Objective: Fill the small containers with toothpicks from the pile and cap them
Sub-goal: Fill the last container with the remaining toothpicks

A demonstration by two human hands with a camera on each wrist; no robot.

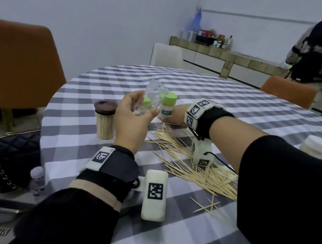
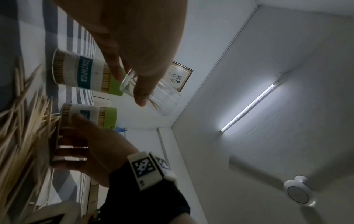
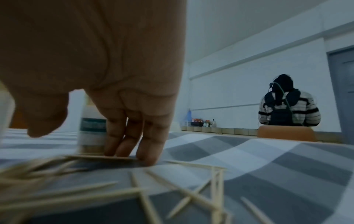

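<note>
My left hand is raised over the checked table and pinches a small clear container between thumb and fingers. In the left wrist view this container holds a few toothpicks and has no cap. Two green-capped toothpick containers stand just behind. My right hand reaches past the toothpick pile. Its straight fingertips press on a flat brownish piece on the cloth, thumb apart. What that piece is cannot be told.
A tall jar with a brown lid, full of toothpicks, stands at the left. White-capped jars sit at the right edge. A black quilted bag and a water bottle lie beside the table. A person stands at the far counter.
</note>
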